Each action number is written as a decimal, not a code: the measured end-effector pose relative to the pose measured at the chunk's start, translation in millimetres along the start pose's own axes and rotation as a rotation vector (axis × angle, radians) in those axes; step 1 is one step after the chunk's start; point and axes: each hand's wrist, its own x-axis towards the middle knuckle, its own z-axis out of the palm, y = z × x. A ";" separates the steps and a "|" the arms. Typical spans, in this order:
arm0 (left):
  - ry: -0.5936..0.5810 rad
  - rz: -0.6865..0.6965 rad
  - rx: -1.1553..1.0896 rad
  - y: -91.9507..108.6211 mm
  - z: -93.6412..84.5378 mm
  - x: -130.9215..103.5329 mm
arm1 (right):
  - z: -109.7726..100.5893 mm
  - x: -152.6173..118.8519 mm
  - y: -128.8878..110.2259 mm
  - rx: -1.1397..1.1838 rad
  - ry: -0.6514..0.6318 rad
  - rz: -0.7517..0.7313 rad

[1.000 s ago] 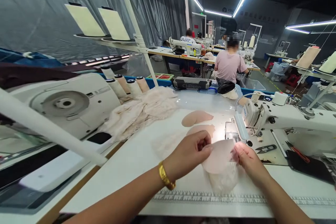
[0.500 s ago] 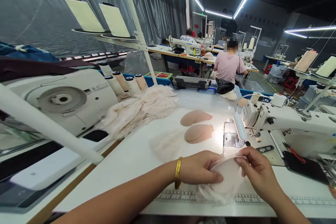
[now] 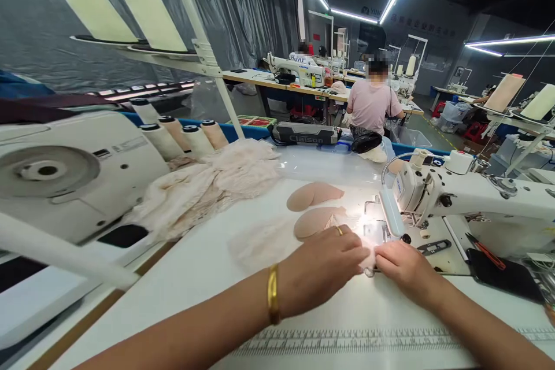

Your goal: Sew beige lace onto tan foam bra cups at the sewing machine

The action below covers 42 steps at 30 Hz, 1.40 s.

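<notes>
Thin, pale fabric [image 3: 368, 244], soft and brightly lit, is placed between both hands, near the plate of the smooth white sewing machine [image 3: 472, 185]. By the right hand [image 3: 405, 269], its right edge is pinched with the fingers. The left hand [image 3: 321, 269] is turned palm down, its wrist bent and its fingers curled together at the fabric; whether a pinch is made there cannot be told. Two smooth, rounded beige cups [image 3: 311, 224] are laid beyond it on the white table [image 3: 195, 295]. Farther left, wrinkled lace [image 3: 203, 185] is heaped.
</notes>
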 end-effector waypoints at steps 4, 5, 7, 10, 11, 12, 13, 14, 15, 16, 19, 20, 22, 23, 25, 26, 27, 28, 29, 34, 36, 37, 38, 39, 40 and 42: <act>-0.045 0.139 0.125 -3.6 44.6 24.4 | -8.3 -8.3 16.3 -0.092 -0.106 -0.054; -0.062 0.135 0.146 -6.0 53.9 27.5 | -10.1 -11.0 17.8 -0.100 -0.080 -0.051; -0.052 0.091 0.168 -9.5 66.9 28.7 | -12.4 -16.4 19.2 -0.103 -0.025 -0.011; 0.019 0.041 0.143 -10.3 73.9 24.0 | -13.8 -21.6 19.0 -0.127 -0.036 0.041; 0.035 0.040 0.129 -10.0 74.4 22.6 | -13.9 -22.2 18.8 -0.136 -0.046 0.045; 0.043 0.039 0.118 -9.6 74.6 21.7 | -14.0 -22.3 18.7 -0.141 -0.052 0.043; 0.043 0.043 0.110 -9.2 74.9 21.6 | -13.9 -22.1 18.6 -0.145 -0.049 0.043; 0.039 0.045 0.105 -9.0 75.3 22.0 | -13.7 -21.7 18.7 -0.147 -0.042 0.045; 0.036 0.042 0.100 -8.9 75.8 22.8 | -13.4 -21.3 18.8 -0.148 -0.035 0.049; 0.036 0.036 0.095 -8.8 76.4 23.9 | -13.1 -21.0 19.1 -0.148 -0.027 0.053; 0.046 0.021 0.084 -7.7 76.8 26.8 | -11.9 -21.0 19.9 -0.143 -0.011 0.055; 0.051 0.016 0.086 -7.0 76.2 27.5 | -11.5 -21.2 20.2 -0.135 -0.002 0.054; 0.052 0.011 0.098 -5.4 74.3 28.4 | -10.6 -21.6 20.7 -0.118 0.025 0.047; 0.050 0.013 0.103 -4.8 73.1 28.8 | -10.0 -21.9 21.0 -0.112 0.037 0.045; 0.036 0.024 0.104 -4.2 71.3 29.8 | -8.8 -22.3 21.4 -0.108 0.048 0.042; 0.025 0.029 0.102 -4.4 70.7 30.4 | -8.2 -22.4 21.5 -0.111 0.048 0.043; 0.012 0.034 0.098 -5.1 70.5 31.1 | -7.6 -22.5 21.5 -0.113 0.047 0.045; 0.001 0.036 0.097 -6.1 70.7 31.8 | -7.0 -22.5 21.4 -0.116 0.048 0.048; -0.009 0.038 0.099 -7.7 71.2 32.7 | -6.6 -22.4 21.2 -0.119 0.049 0.051; -0.021 0.088 0.095 -22.3 77.7 39.3 | -5.0 -21.7 20.5 -0.172 0.045 0.096; -0.025 0.122 0.068 -30.1 80.6 43.4 | -4.0 -21.8 21.3 -0.200 0.048 0.108; -0.027 0.136 0.055 -34.0 81.7 45.5 | -3.3 -22.0 21.9 -0.209 0.052 0.110; -0.029 0.150 0.042 -37.7 82.5 47.7 | -2.5 -22.0 22.6 -0.214 0.056 0.110; -0.027 0.162 0.027 -41.3 83.1 49.8 | -1.7 -22.0 23.1 -0.218 0.063 0.111; -0.019 0.174 0.007 -44.7 83.4 51.8 | -0.9 -21.9 23.7 -0.220 0.070 0.112; 0.006 0.204 -0.041 -50.7 83.6 55.0 | 0.2 -21.3 24.3 -0.229 0.081 0.117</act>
